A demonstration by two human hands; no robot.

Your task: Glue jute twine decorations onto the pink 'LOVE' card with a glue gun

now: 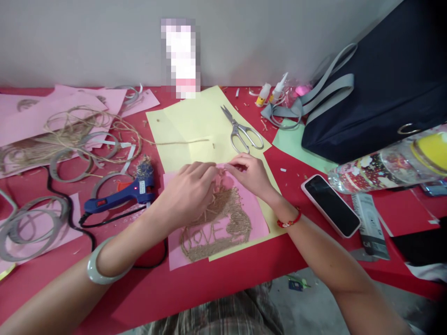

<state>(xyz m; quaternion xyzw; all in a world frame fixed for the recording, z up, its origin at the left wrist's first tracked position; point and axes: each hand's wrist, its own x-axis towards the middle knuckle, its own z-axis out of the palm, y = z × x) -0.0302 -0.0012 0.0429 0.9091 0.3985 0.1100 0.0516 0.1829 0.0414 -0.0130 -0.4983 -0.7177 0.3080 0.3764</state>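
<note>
A pink sheet (258,218) with brown twine glued in a pattern and the letters LOVE lies on yellow paper (181,121). Over its upper left part is my left hand (188,193), fingers together and bent down, their tips hidden. My right hand (253,174) pinches at the sheet's top edge, close to the left fingertips. Whatever sits between the fingers is too small or covered to make out. Silver scissors (240,128) rest just beyond my hands, handles towards me. Left of my left hand lies a blue glue gun (122,195) with a small red light.
Loose twine (129,125) and grey tape rings (70,165) clutter the left. Small glue bottles (263,95) stand at the back. On the right are a phone (331,204), a patterned bottle (380,167) and a dark blue bag (380,88). The red table (139,298) ends before my lap.
</note>
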